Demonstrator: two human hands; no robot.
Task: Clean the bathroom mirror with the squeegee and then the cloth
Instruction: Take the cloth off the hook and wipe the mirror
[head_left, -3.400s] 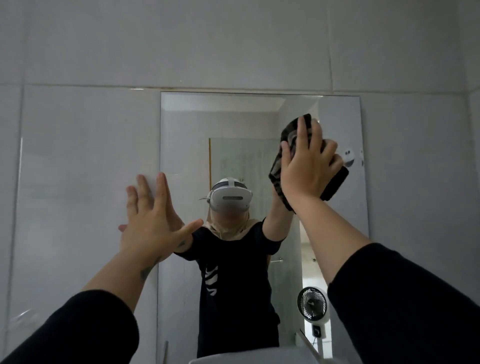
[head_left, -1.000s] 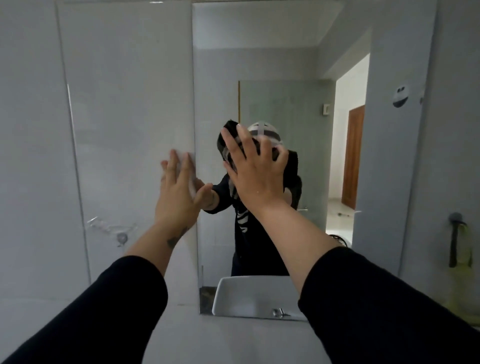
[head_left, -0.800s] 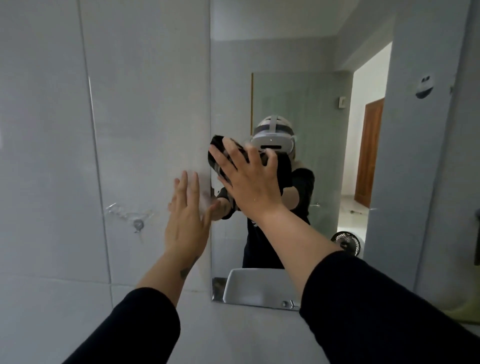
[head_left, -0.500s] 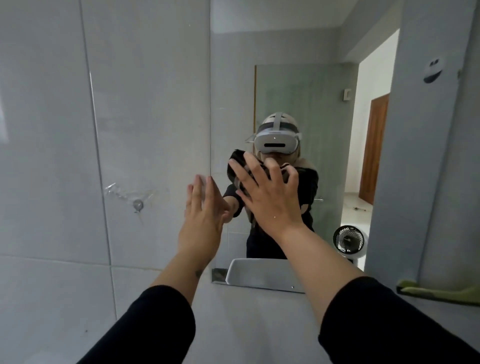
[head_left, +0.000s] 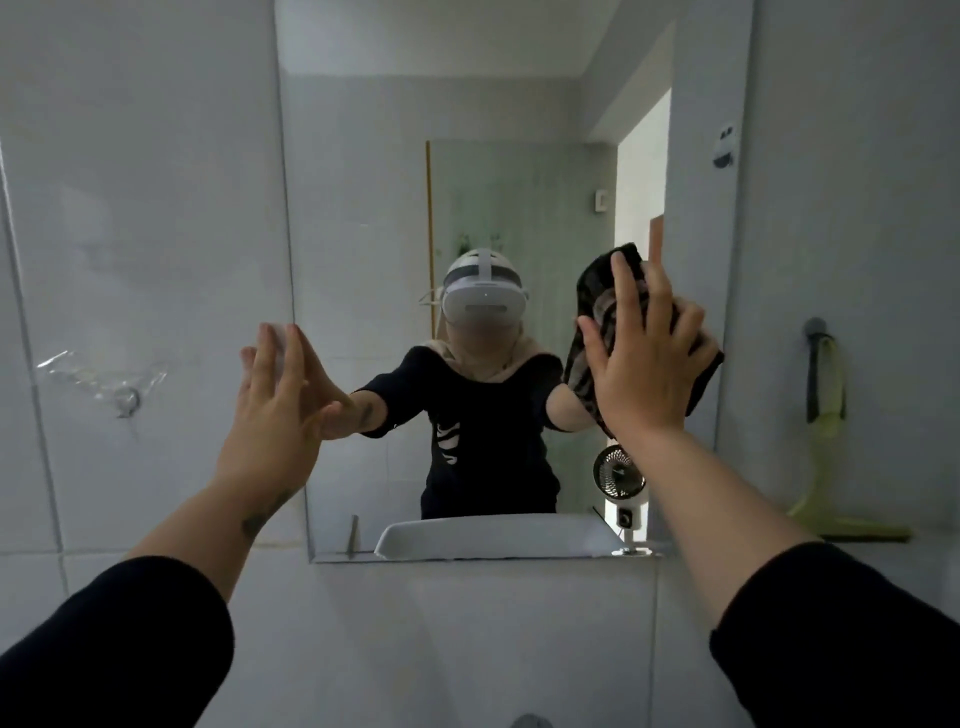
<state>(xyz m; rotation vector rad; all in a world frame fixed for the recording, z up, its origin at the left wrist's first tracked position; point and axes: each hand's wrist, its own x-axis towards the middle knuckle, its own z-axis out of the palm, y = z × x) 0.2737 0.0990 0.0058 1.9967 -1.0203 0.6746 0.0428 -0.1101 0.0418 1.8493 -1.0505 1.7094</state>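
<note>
Head view: right hand (head_left: 647, 374) presses cloth (head_left: 597, 306) near mirror (head_left: 363, 208) right edge, fingers spread.

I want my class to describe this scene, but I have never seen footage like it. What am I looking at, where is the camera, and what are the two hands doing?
There is only one picture, taken by a camera worn on a person's head, so you see their own two arms reaching forward. No machine is working here, only bare hands.

In front is a mirror on a tiled bathroom wall. The figure in it is the same person's reflection, wearing the headset.

The right hand presses a dark cloth flat against the glass, fingers spread over it, near the mirror's right edge. The left hand is open and holds nothing; it rests at the mirror's left edge, seemingly for support.

A yellow-green squeegee hangs from a hook on the wall to the right, unused. The white shape at the mirror's bottom is a reflected sink.
</note>
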